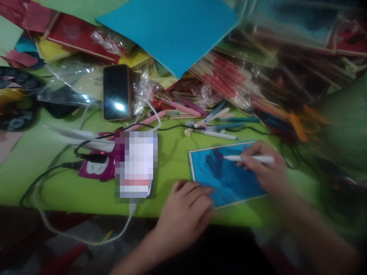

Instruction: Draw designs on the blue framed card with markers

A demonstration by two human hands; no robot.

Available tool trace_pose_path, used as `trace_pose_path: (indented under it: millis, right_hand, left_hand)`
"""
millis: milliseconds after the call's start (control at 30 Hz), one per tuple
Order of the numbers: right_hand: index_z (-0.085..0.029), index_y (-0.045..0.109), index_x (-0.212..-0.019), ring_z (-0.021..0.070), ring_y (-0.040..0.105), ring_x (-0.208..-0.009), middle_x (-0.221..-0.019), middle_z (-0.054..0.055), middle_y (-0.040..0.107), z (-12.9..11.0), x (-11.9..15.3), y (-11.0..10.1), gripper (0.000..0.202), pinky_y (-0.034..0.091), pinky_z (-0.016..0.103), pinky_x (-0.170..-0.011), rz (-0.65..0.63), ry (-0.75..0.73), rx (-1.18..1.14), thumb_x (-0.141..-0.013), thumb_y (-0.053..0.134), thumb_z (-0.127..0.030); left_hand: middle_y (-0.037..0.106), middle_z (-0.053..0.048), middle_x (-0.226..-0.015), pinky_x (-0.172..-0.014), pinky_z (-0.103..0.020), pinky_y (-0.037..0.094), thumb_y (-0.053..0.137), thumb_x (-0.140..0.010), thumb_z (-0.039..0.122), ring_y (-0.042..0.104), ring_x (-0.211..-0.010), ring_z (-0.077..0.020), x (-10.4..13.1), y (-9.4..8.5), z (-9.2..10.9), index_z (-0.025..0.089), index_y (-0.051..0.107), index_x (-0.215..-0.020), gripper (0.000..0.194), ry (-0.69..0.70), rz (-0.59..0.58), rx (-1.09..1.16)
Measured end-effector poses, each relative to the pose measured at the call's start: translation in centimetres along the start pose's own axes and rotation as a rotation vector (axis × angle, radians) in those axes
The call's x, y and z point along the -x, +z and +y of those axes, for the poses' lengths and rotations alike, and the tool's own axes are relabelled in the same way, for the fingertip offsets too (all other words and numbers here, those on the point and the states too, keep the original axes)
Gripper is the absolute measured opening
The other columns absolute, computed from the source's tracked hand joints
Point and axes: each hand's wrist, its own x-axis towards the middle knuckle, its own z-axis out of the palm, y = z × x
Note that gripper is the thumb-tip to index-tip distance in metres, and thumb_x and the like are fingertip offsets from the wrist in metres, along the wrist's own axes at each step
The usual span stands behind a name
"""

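Right hand (265, 168) grips white marker (252, 158), tip on blue card (229, 179) lying flat on green desk (172, 152). Left hand (186, 214) presses card's lower-left corner, fingers flat. Phone (117, 91) lies beyond, well apart.

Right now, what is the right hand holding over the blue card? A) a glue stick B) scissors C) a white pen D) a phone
C: the right hand pinches a white pen with its tip on the blue card, while the left hand presses on the card's lower corner.
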Motion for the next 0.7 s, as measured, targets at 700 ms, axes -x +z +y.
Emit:
trace_pose_path:
  millis: [700]
  right_hand:
    - [-0.027, 0.064, -0.077, 0.0176, 0.065, -0.058, -0.064, -0.002, 0.072, 0.04, 0.04, -0.13, 0.016, 0.050, 0.030, -0.053, -0.005, 0.007, 0.022, -0.086, 0.075, -0.032]
  left_hand:
    - [0.079, 0.000, -0.121, -0.086, -0.040, 0.037, 0.048, -0.108, 0.026, 0.066, -0.103, -0.0221, 0.01, -0.09, 0.11, 0.021, 0.060, -0.093, 0.019, -0.003, -0.003, 0.012]
